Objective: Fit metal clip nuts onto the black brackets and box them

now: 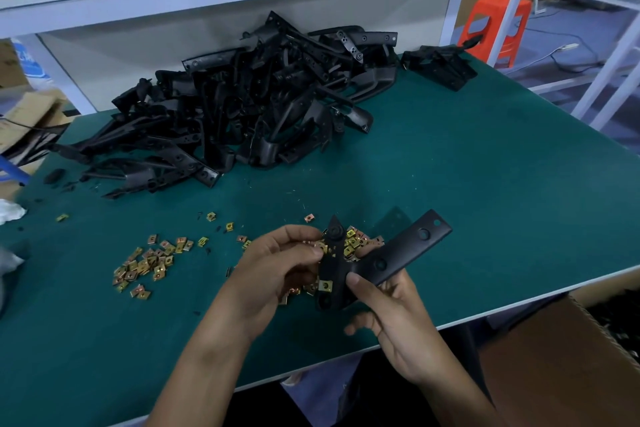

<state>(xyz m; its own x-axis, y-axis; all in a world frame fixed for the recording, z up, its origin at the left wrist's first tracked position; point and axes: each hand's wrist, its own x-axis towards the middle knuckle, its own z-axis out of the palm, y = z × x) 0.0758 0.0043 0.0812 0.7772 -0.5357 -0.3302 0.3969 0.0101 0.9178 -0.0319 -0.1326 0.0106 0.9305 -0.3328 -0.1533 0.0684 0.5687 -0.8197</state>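
Black brackets lie in a large tangled heap at the back of the green table, with a smaller cluster apart at the far right corner. A cardboard box stands below the table's near right edge. Over the table's front, the right hand grips the held bracket from beneath, thumb on top near its bend. The bracket's long drilled arm points up and right. The left hand, fingers curled, pinches one clip nut against that bracket's pointed arm. A fitted clip nut sits on the bracket's lower edge. Loose clip nuts lie scattered on the table to the left and beneath the hands.
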